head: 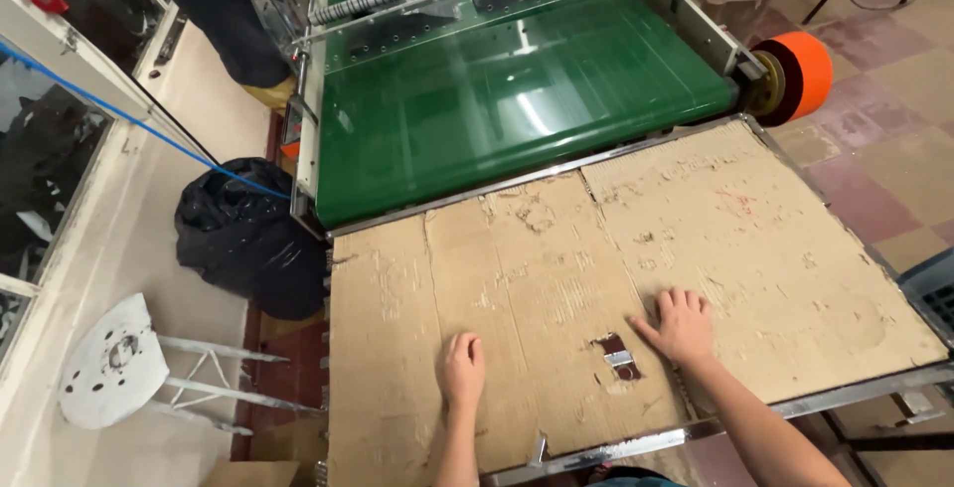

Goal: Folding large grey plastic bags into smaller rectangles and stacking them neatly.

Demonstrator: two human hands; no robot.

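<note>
My left hand [462,368] rests palm down on a worn brown cardboard sheet [556,278] that covers a metal-framed table; its fingers are curled and hold nothing. My right hand [680,326] lies flat on the same cardboard, fingers spread, just right of a torn hole [618,357] where a small metal piece shows. Beyond the cardboard runs a shiny green conveyor belt [517,99] under a clear guard.
An orange roller [803,74] sits at the belt's right end. A black plastic bag [243,234] lies on the floor at left, near a white stool [109,373]. Another person in dark clothing [224,10] stands at the belt's far left. Tiled floor lies at right.
</note>
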